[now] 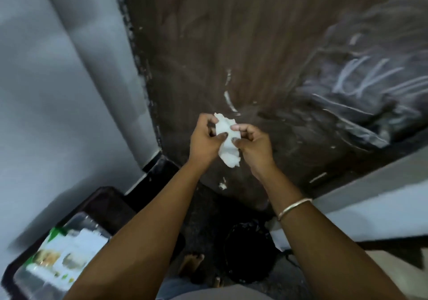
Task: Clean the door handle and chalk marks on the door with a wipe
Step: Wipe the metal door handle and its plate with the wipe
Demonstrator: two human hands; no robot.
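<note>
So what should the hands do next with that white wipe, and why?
Probably press the wipe onto the chalk marks up to the right. Both the left hand and right hand hold it bunched, off the door, and white scribbles remain.

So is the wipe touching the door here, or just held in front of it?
Cannot tell. The one head view shows both hands, left hand and right hand, pinching the wipe in front of the door; depth is unreadable.
</note>
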